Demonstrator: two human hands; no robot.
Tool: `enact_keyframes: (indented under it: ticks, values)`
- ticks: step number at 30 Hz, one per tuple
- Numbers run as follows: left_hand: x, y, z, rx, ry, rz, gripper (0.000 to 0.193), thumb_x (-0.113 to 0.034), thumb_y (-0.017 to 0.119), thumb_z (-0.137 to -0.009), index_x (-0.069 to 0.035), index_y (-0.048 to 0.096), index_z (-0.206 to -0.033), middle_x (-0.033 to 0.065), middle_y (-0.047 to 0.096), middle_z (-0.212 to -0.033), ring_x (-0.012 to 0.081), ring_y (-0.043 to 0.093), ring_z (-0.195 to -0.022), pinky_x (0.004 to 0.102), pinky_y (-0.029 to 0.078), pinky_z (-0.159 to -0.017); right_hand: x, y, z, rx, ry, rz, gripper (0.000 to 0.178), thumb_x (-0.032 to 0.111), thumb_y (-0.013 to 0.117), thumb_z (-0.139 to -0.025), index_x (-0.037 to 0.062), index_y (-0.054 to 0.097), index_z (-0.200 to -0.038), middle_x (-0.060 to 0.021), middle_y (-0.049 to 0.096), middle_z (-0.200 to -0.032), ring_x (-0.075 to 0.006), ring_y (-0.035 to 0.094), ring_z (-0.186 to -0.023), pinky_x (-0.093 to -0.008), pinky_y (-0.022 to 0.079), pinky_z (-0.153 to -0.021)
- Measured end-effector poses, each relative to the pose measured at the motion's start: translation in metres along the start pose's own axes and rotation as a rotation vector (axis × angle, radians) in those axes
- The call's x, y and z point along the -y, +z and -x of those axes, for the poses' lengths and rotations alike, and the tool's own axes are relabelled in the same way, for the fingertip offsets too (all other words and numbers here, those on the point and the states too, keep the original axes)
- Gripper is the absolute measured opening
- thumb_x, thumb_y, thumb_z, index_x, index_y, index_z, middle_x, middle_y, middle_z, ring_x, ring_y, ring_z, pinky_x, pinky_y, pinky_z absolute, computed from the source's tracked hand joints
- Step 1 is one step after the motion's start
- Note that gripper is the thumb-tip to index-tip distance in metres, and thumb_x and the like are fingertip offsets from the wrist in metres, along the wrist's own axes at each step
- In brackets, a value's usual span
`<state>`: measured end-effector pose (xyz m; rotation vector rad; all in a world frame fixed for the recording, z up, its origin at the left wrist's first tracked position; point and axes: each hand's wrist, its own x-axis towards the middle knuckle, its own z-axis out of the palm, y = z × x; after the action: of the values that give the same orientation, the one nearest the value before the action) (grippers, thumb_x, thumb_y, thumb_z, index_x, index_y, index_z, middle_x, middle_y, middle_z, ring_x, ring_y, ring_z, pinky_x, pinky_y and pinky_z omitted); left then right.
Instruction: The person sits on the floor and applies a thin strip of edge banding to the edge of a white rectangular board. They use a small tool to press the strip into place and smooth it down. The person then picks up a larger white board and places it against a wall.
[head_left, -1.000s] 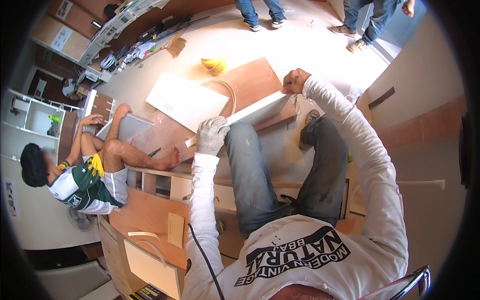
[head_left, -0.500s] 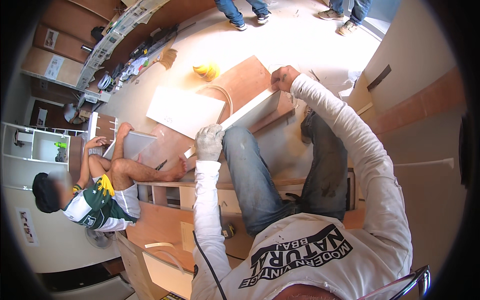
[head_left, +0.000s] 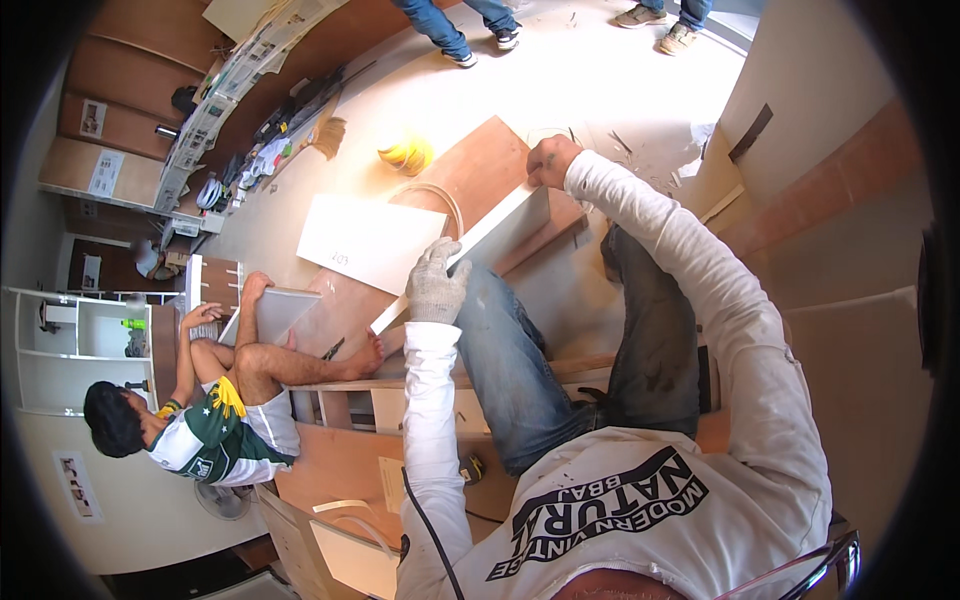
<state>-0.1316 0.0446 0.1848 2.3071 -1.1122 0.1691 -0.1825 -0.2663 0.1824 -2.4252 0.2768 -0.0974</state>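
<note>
A flat panel point(head_left: 510, 228) with a white long edge stands tilted on its side across my left thigh, its grey face toward me. My left hand point(head_left: 437, 284), in a pale knit work glove, is closed over the white edge near my knee, fingers wrapped around it. At the far end of the same edge, my bare right hand point(head_left: 553, 162) grips the panel's corner. Part of the white edge runs past my left hand toward the lower left. Beyond it lies a loose white board point(head_left: 365, 240) with a handwritten mark, on a brown wooden sheet point(head_left: 480, 160).
At left a seated person point(head_left: 230, 420) holds a grey panel point(head_left: 275, 315). A yellow roll point(head_left: 406, 155), a thin curved strip point(head_left: 440, 190) and a broom point(head_left: 327, 137) lie farther off. Two people's legs point(head_left: 445, 30) stand at the back. A wooden frame point(head_left: 345, 408) lies beneath me.
My left hand has slid along the white edge toward my right hand, exposing more of the edge behind it. My right hand keeps its place at the corner. The whole view has shifted slightly.
</note>
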Motion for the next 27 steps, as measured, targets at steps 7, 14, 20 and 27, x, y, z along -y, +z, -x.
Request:
enact_keyframes:
  ticks: [7, 14, 20, 27]
  values:
    - [-0.008, 0.026, -0.026, 0.02, 0.133, -0.105, 0.024, -0.017, 0.074, -0.077, -0.013, 0.067, -0.1, 0.0053, 0.068, -0.107, 0.0288, 0.065, -0.097, 0.0412, 0.052, -0.085, -0.004, 0.004, -0.005, 0.017, 0.028, 0.041, 0.025, 0.022, 0.077, -0.074, 0.0094, 0.076, -0.096, -0.0148, 0.072, -0.098, -0.0317, 0.069, -0.094, -0.0386, 0.054, -0.086]
    - [-0.006, 0.04, -0.034, 0.026, 0.169, -0.226, 0.02, -0.023, 0.07, -0.081, -0.016, 0.067, -0.1, 0.003, 0.069, -0.105, 0.0267, 0.066, -0.096, 0.0412, 0.053, -0.083, -0.012, 0.008, -0.008, -0.009, -0.008, -0.031, 0.017, 0.014, 0.074, -0.073, 0.0074, 0.075, -0.088, -0.0137, 0.073, -0.089, -0.029, 0.07, -0.087, -0.0367, 0.055, -0.08]
    - [-0.023, 0.037, -0.039, 0.078, 0.194, -0.349, 0.025, -0.024, 0.067, -0.083, -0.016, 0.065, -0.107, 0.0049, 0.068, -0.109, 0.027, 0.065, -0.099, 0.0422, 0.053, -0.083, -0.006, 0.008, -0.007, -0.056, -0.025, -0.016, 0.014, 0.01, 0.069, -0.071, 0.0064, 0.074, -0.084, -0.0128, 0.072, -0.084, -0.0281, 0.07, -0.083, -0.0363, 0.055, -0.078]
    - [-0.045, 0.061, -0.059, 0.011, 0.298, -0.298, 0.025, -0.027, 0.067, -0.085, -0.012, 0.065, -0.105, 0.0071, 0.068, -0.106, 0.0273, 0.066, -0.095, 0.0421, 0.053, -0.079, -0.009, 0.014, -0.007, -0.164, 0.017, -0.023, 0.026, 0.01, 0.07, -0.069, 0.0047, 0.068, -0.094, -0.016, 0.071, -0.086, -0.0327, 0.069, -0.086, -0.0388, 0.055, -0.078]
